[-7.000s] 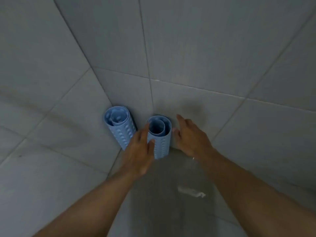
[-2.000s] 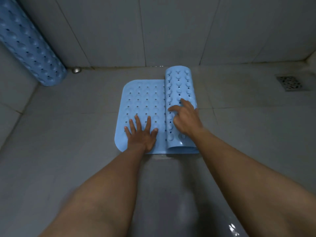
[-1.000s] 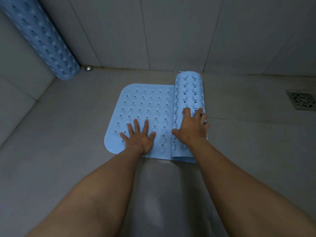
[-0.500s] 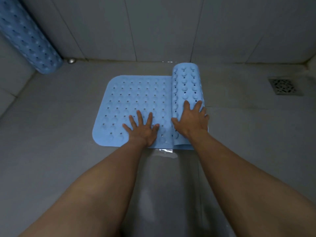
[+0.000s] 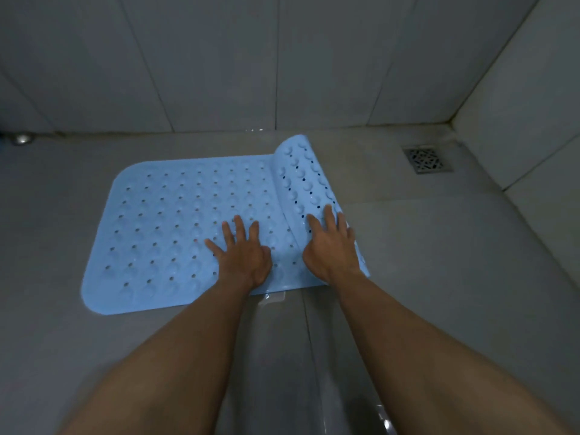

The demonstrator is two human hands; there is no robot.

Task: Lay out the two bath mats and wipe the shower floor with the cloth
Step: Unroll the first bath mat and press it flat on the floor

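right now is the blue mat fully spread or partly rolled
Partly rolled: the mat curls up under the right hand, flat elsewhere.

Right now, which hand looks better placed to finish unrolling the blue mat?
Probably the right hand: it rests on the curled end of the bath mat, nearest the drain, while the left hand presses flat on the unrolled part, anchoring it.

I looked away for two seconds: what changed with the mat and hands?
The right hand pushed the roll rightward, toward the drain, so more of the mat lies flat. The left hand stays pressed flat on the mat. Nothing was gripped or let go.
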